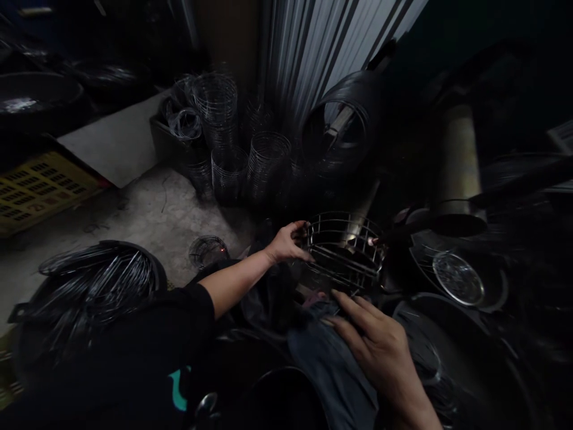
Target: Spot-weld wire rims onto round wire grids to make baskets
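Observation:
My left hand (289, 242) grips the left side of a round welded-wire basket (347, 263), its thumb and fingers around the wires. The basket is tilted, and its right rim is by the small copper-coloured tip (372, 241) of a machine arm; I cannot tell whether they touch. My right hand (376, 334) is below and in front of the basket, fingers stretched out and slightly apart, with nothing visible in it. Beneath it is my trouser leg (331, 358), in dark blue-grey cloth.
Stacks of wire cylinders (268, 158) stand at the back. A black tub (156, 269) of bent wire pieces is at left, near a yellow crate (45, 185). At right are a metal machine cylinder (461, 161), a large dark basin (465, 352) and a wire ring piece (459, 278).

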